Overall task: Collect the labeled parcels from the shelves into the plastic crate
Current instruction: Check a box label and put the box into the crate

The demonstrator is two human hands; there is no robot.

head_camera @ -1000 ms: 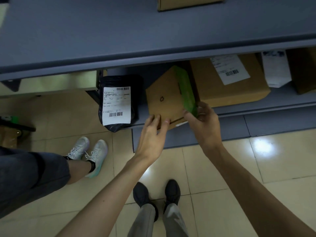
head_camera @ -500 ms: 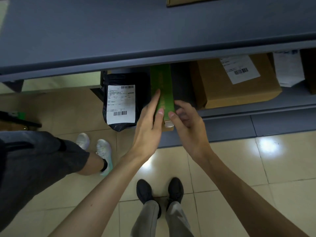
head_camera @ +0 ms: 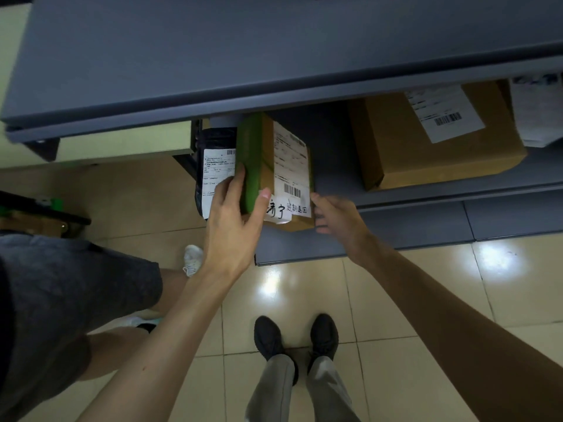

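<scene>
A brown cardboard parcel with a green side [head_camera: 268, 159] rests at the front of the lower shelf [head_camera: 411, 202], its white barcode label and a handwritten strip facing up. My left hand [head_camera: 234, 229] grips its green left side, thumb on top near the label. My right hand [head_camera: 335, 214] hovers at the parcel's right front corner, blurred, fingers curled and apart from the box. A black poly-bag parcel with a white label [head_camera: 213, 169] stands just left of it. No plastic crate is in view.
A larger labeled cardboard box [head_camera: 432, 141] sits further right on the same shelf, with a white parcel [head_camera: 536, 111] at the far right. The upper shelf [head_camera: 274, 56] overhangs. Another person's legs [head_camera: 91, 300] stand at the left; my own feet [head_camera: 295, 336] are below.
The parcel has been turned over from its green edge so the labeled face points up. My right hand has come off it and moved right; my left hand kept hold.
</scene>
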